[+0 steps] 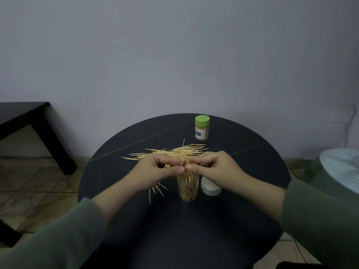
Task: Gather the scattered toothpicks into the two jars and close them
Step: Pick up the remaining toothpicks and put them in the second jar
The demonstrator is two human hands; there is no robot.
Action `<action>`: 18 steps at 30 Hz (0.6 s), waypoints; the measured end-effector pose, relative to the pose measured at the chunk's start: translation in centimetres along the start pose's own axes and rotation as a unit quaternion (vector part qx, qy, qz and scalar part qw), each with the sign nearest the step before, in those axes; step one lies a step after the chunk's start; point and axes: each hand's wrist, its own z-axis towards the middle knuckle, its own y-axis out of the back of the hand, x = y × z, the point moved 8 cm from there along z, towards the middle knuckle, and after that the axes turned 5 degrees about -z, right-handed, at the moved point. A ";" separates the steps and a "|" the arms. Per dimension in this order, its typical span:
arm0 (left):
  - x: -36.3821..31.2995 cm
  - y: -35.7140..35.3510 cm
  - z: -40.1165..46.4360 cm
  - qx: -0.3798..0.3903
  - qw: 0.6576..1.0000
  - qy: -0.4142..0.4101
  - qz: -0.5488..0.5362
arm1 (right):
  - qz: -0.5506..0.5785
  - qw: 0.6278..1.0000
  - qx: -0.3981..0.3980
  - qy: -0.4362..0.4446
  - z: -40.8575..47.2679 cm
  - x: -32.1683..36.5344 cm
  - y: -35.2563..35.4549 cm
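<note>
Overhead, the head view shows both forearms in green sleeves reaching in over the round black desk, the left hand and right hand meeting thumb to thumb above the open clear jar, fingers curled and pinching a small bunch of toothpicks standing upright in its mouth. Just right of that jar lies a white lid. Behind the hands a loose pile of toothpicks is spread on the desk, a few more lie left of the jar, and the green-capped jar stands closed farther back.
</note>
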 end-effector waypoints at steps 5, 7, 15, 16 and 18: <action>-1.2 0.9 -0.4 -0.035 0.994 -0.061 0.082 | -0.102 0.993 0.043 0.026 -0.1 0.8 0.7; -1.6 1.0 -0.7 -0.041 0.984 -0.095 0.143 | -0.172 0.980 0.096 0.016 -0.3 0.6 0.4; -3.1 -1.9 -1.3 0.058 0.935 -0.135 0.323 | -0.239 0.962 0.133 0.005 -0.5 -0.1 -1.0; -3.4 -2.0 -1.4 0.064 0.924 -0.155 0.343 | -0.230 0.965 0.126 0.011 -0.4 0.0 -1.1; -3.6 -1.7 -1.4 0.062 0.907 -0.189 0.371 | -0.228 0.966 0.118 0.013 -0.1 -0.2 -1.1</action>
